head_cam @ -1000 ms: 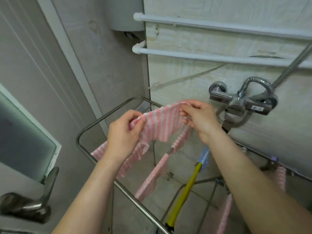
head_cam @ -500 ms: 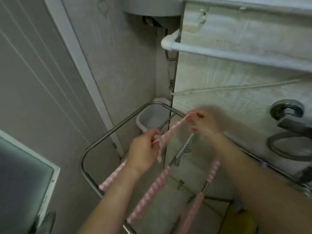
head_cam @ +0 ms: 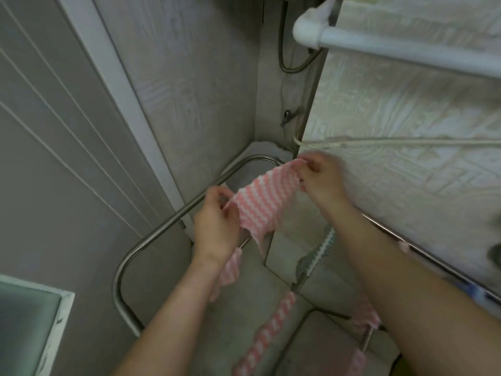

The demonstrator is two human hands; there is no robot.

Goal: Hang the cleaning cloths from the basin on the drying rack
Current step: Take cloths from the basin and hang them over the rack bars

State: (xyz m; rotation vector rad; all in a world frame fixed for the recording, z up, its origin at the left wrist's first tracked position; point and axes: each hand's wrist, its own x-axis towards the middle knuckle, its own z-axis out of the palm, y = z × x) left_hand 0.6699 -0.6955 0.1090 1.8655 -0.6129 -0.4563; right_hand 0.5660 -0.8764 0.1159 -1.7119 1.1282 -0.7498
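The pink-and-white striped cloth (head_cam: pixel 261 204) is spread out flat in the air over the far left corner of the drying rack (head_cam: pixel 168 221), pulled fairly taut between two hands, with its lower edge drooping in a loose point toward the inner rails. Whether that hanging edge touches a rail cannot be told. The left hand (head_cam: pixel 217 226) pinches the cloth's nearer end, thumb and curled fingers closed on the fabric just inside the rack's left edge. The right hand (head_cam: pixel 321 183) grips the farther end, fingers bunched round the corner of the cloth close to the rack's far edge; it is somewhat blurred, so the exact finger placement is unclear. Below the hands, other cloths already hang on the rack's inner rails: a pink striped one (head_cam: pixel 230 267) just under the left wrist, a longer pink striped one (head_cam: pixel 271 327) draped nearer the rack's near edge, another pink one (head_cam: pixel 366 316) partly hidden by the right forearm, and a green-and-white striped cloth (head_cam: pixel 322 248) between the two arms. The rack's rounded steel tube frame stands in a corner between a grey wall and a pale tiled wall (head_cam: pixel 393 118). A white pipe (head_cam: pixel 379 47) runs along the tiles above, with a thin cord (head_cam: pixel 406 142) beneath it. A frosted pane (head_cam: pixel 24 327) sits at lower left.
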